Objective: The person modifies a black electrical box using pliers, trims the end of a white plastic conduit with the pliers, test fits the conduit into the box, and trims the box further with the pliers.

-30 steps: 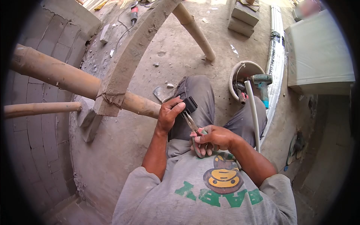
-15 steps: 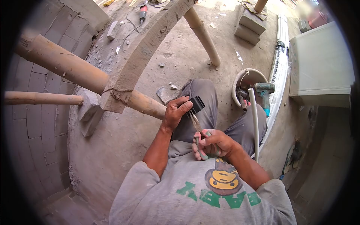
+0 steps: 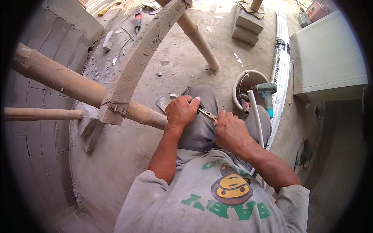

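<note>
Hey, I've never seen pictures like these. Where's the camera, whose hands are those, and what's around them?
There's no machine: one camera, worn on a person's head, looks forward and down at their own bare hands. The right hand grips pliers, whose nose points toward the left hand. That one holds a small dark piece, mostly hidden now. On the dusty floor stands a bucket, with a teal power tool at its edge. Thick bamboo poles are on the left.
</note>
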{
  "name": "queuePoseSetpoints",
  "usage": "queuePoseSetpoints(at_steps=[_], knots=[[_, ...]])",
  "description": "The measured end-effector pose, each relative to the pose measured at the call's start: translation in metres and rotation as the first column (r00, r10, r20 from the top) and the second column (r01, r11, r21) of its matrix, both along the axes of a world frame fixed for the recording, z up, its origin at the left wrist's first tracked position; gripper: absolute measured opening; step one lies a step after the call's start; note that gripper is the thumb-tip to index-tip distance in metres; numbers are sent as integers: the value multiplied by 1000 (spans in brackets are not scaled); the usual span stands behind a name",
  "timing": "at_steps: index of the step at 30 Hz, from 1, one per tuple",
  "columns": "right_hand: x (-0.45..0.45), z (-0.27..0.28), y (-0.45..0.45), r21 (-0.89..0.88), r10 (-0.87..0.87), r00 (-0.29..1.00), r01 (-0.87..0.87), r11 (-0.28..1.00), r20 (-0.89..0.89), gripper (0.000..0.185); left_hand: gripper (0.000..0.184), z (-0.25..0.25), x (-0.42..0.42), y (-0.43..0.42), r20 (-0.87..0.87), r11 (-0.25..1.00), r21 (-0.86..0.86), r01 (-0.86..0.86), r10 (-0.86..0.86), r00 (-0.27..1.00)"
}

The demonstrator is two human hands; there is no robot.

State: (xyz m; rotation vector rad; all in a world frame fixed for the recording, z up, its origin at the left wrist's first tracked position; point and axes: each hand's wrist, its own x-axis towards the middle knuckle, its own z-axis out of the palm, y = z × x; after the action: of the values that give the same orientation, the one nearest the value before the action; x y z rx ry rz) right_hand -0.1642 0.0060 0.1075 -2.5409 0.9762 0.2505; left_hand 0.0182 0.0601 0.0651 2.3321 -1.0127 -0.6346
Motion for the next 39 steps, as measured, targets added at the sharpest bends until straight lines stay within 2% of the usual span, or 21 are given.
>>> queuePoseSetpoints(at_steps=[3,4,7,8,11,12,15,16,20,23,24,27,29,32,35,36,37,39], knots=[[0,2,-7,-333,56,988,-100,938,-141,22,43,8,-1,-20,6,990,130,61,-62,998],[-3,1,-11,-379,76,985,-131,916,-157,23,52,10,0,-23,-33,989,134,63,-60,998],[-12,0,-22,-226,30,1000,-29,974,-2,22,63,2,11,-19,-92,1000,-28,-12,10,996],[-17,-3,-28,-136,-28,999,33,990,37,21,61,0,19,-15,-182,992,-123,-3,-19,983],[-27,-11,-35,140,-172,981,159,977,90,23,49,3,40,3,-329,993,-23,113,-115,937],[-27,-13,-33,215,-204,975,181,960,90,24,45,-4,41,7,-360,995,-56,79,-94,928],[-24,-34,-27,416,-261,955,181,891,142,25,44,-20,19,14,-209,984,-111,142,-162,964],[-26,-45,-24,476,-284,945,177,862,161,26,41,-31,12,14,-259,985,-142,102,-137,956],[-17,-63,0,489,-282,943,165,857,177,25,33,-37,5,18,-284,932,-336,136,-238,929],[-15,-65,2,485,-286,935,154,861,211,24,32,-40,19,22,62,826,-421,375,-386,921],[-15,-64,0,470,-272,931,132,873,243,23,31,-42,20,21,116,815,-409,410,-399,910],[-26,-58,3,428,-209,919,49,902,335,20,32,-49,17,21,-103,907,-371,201,-255,961],[-38,-46,6,378,-115,900,-59,924,420,18,30,-50,16,27,-116,914,-365,180,-236,965],[-53,-37,14,552,-304,790,-51,832,532,21,27,-50,12,43,-184,882,-449,144,-250,951],[-42,-42,13,669,-592,666,184,720,454,28,24,-64,10,55,-268,861,-500,91,-253,930],[-36,-49,10,723,-615,682,181,666,396,40,24,-66,10,53,-276,851,-518,88,-264,924],[-30,-52,11,697,-585,691,163,698,424,43,24,-67,11,53,-283,840,-536,81,-270,920],[-9,-52,18,641,-519,710,123,758,477,50,22,-63,11,48,-171,827,-540,154,-287,942]])
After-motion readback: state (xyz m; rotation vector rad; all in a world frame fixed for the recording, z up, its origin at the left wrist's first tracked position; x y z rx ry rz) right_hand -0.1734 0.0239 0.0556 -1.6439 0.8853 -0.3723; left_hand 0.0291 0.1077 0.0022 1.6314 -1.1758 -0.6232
